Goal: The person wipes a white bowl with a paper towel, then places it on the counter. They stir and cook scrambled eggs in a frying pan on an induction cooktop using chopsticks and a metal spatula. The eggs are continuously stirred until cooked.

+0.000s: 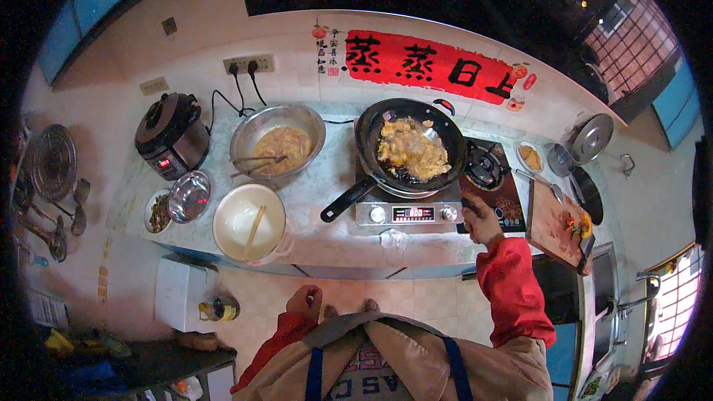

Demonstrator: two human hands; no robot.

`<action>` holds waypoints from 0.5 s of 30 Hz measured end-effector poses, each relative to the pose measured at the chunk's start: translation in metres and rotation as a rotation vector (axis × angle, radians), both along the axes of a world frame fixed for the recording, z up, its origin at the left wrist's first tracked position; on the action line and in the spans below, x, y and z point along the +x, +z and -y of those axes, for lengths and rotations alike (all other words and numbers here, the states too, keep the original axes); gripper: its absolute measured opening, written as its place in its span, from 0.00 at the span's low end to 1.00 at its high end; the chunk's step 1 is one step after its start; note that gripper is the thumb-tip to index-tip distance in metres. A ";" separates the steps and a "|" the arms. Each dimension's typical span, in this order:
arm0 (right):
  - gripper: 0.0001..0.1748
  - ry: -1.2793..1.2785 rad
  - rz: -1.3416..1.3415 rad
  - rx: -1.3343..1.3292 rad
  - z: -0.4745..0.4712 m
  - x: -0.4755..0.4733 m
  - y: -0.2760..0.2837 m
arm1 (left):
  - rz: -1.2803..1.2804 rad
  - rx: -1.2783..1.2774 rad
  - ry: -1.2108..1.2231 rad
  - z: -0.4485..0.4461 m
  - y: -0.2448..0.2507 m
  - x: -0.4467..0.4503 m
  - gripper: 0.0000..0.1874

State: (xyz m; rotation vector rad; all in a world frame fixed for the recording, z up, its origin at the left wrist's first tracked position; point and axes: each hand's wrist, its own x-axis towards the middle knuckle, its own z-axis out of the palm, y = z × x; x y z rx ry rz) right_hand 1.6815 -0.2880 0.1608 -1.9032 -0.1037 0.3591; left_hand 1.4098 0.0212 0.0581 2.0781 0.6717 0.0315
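My right hand [481,219] is at the front right corner of the induction cooker [409,214], closed around a dark handle [472,206]. The tool's far end is hard to make out against the pan. On the cooker stands a black frying pan [365,139] with browned, battered pieces of food [412,147] in dark oil. A shiny metal patch shows among the pieces. The pan's long handle [348,199] points front left. My left hand [305,302] hangs before the counter edge, fingers curled, with nothing visible in it.
Left of the cooker are a steel bowl [240,142] of pale batter with chopsticks, a cream pot [223,223] with chopsticks, and a pressure cooker [172,133]. To the right are a gas burner [486,164] and a wooden cutting board [548,223] bearing chopped peppers.
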 end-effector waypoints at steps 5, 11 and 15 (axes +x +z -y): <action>0.21 -0.138 -0.078 0.133 0.017 -0.003 0.030 | 0.055 0.037 -0.022 0.001 0.004 -0.001 0.11; 0.23 -0.079 -0.175 -0.101 0.019 -0.018 0.043 | 0.046 0.024 -0.013 0.002 0.004 -0.002 0.11; 0.24 -0.021 -0.239 -0.134 -0.003 -0.010 0.018 | 0.076 0.018 -0.004 0.003 0.003 -0.005 0.11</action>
